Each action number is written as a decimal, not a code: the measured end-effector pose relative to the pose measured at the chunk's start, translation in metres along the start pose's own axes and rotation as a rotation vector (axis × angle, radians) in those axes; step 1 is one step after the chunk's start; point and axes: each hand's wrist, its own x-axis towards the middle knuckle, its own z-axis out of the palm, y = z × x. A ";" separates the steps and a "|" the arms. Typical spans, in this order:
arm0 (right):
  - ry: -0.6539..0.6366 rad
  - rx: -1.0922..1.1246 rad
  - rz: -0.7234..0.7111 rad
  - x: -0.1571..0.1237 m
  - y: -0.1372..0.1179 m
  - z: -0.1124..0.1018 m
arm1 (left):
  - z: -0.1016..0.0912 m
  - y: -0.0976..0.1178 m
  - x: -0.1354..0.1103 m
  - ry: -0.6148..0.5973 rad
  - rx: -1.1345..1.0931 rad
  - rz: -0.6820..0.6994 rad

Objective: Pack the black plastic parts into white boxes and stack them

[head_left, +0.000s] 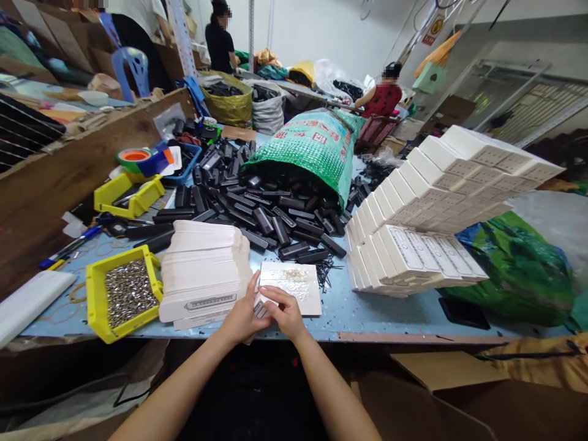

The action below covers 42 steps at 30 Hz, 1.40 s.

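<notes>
A workshop: heaped black parts (263,220), stacked white boxes (397,188), sacks (303,142) (co-workers (220,44) behind).

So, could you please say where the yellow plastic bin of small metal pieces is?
The bin sits on the blue tabletop, left in the head view, beside the white card stack.

Surface (337,309): light blue, brownish strip along part of the front edge
Left end: long white box (32,306), pens (71,248), loose rubber bands (78,294)
Yellow bins: front bin (95,300) holding small metal pieces; rear bin (105,199) behind it
Front middle: pile of flat cartons (202,269); just beside it, white card (313,301) strewn with tiny shiny pieces
Behind these: heaped black casings (280,229), green sack (312,144) lying mouth forward
Right: stacked white boxes (408,202), dark flat slab (463,312) near the front edge
</notes>
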 end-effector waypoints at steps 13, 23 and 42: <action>0.014 -0.537 -0.069 -0.038 -0.026 -0.005 | -0.006 0.005 -0.022 0.186 -0.330 -0.012; 0.789 -1.371 0.279 0.019 -0.157 -0.281 | -0.205 -0.096 -0.055 0.392 0.830 -0.275; 0.038 -0.683 -0.012 0.065 -0.002 -0.093 | -0.085 -0.007 -0.049 0.540 -1.003 -0.433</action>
